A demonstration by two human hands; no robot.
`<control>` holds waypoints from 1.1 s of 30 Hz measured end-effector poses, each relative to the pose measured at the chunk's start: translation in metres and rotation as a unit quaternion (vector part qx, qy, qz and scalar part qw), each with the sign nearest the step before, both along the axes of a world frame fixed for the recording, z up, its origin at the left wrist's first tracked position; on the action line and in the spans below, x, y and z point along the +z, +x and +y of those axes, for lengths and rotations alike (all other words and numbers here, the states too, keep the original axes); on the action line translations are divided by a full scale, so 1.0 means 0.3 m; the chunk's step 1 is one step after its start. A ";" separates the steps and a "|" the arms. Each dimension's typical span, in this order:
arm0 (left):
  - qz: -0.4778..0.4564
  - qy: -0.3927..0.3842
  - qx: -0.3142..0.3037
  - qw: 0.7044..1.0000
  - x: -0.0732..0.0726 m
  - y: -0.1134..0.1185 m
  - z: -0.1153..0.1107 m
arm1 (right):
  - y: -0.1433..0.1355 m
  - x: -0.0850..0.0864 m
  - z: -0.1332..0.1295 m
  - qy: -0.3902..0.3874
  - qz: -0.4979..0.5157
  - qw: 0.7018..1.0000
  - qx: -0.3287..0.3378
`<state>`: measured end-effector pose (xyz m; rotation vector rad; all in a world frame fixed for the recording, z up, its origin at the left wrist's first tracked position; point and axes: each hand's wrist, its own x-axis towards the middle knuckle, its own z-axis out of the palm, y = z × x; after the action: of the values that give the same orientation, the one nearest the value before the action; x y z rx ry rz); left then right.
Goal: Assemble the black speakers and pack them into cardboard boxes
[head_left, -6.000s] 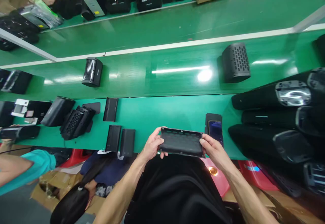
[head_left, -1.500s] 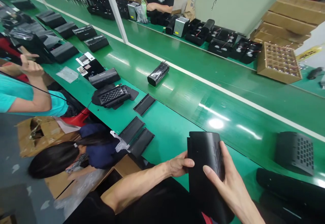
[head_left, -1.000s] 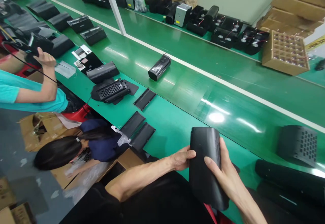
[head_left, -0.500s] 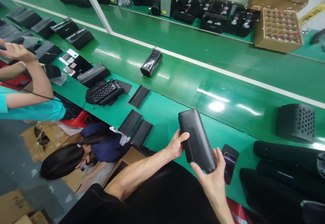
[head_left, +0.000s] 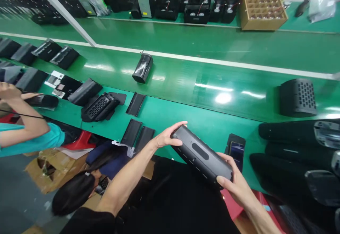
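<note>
A long black casing (head_left: 203,153) with an oval recess and a row of slots is held between both hands, tilted down to the right. My left hand (head_left: 171,136) grips its upper left end, thumb on top. My right hand (head_left: 232,173) is closed round its lower right end. Beyond my right hand a dark phone (head_left: 236,152) lies on the green table (head_left: 170,115). Flat black panels (head_left: 131,132) lie left of my left hand, with another panel (head_left: 135,104) farther back.
Large black casings (head_left: 289,150) crowd the right side. A perforated black part (head_left: 298,97) and a glossy black unit (head_left: 142,68) stand on the green surface beyond. At the left are a perforated assembly (head_left: 98,106), a co-worker's arm (head_left: 26,120) and a person bending low (head_left: 74,193).
The casing has turned in my hands, now showing its oval recess and slotted side. Its left end has moved left with my left hand. The whole view has shifted.
</note>
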<state>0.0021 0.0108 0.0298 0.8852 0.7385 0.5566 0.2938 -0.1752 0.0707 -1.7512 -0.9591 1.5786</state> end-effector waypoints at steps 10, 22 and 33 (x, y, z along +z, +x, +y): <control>0.072 -0.002 0.044 0.996 0.036 -0.015 -0.124 | -0.092 0.025 -0.040 0.007 -0.061 0.996 -0.071; -0.147 -0.297 0.088 0.939 -0.065 0.198 -0.218 | -0.182 0.072 0.207 0.192 -0.082 0.975 -0.070; 0.136 0.062 -0.129 0.980 0.094 0.004 -0.156 | 0.002 0.125 0.128 0.075 -0.251 0.920 0.291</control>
<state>0.0033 -0.0359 0.0581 1.1694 0.8251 0.2543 0.2944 -0.1369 0.1081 -1.9020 -1.9429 1.3324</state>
